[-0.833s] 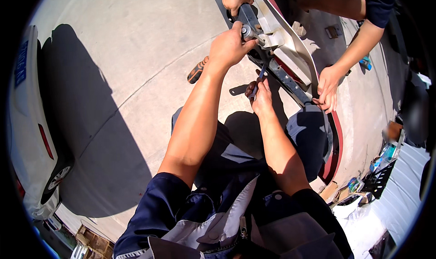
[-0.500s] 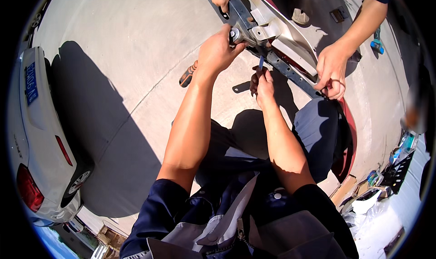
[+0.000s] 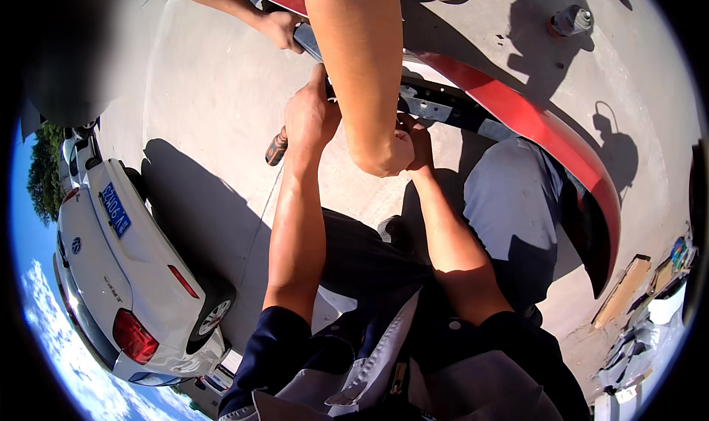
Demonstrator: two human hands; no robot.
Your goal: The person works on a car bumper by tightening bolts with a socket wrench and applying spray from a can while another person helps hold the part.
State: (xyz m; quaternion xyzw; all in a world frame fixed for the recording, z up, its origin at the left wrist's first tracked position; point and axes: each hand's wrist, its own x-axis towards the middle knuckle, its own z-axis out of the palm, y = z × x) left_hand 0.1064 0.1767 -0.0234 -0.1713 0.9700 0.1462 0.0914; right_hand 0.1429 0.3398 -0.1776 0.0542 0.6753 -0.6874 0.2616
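The perforated bar is set along the red panel, toward two o'clock; work seems unfinished. The grips of the left hand, eleven o'clock, and right hand, one o'clock, cannot be told past a co-worker's arm.

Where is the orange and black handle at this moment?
In the head view, the handle lies on the concrete ground, left of centre, just left of the person's left hand.

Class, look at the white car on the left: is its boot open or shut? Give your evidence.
Shut: the boot lid sits flush with the bumper and surrounding bodywork, with no raised edge or gap showing.
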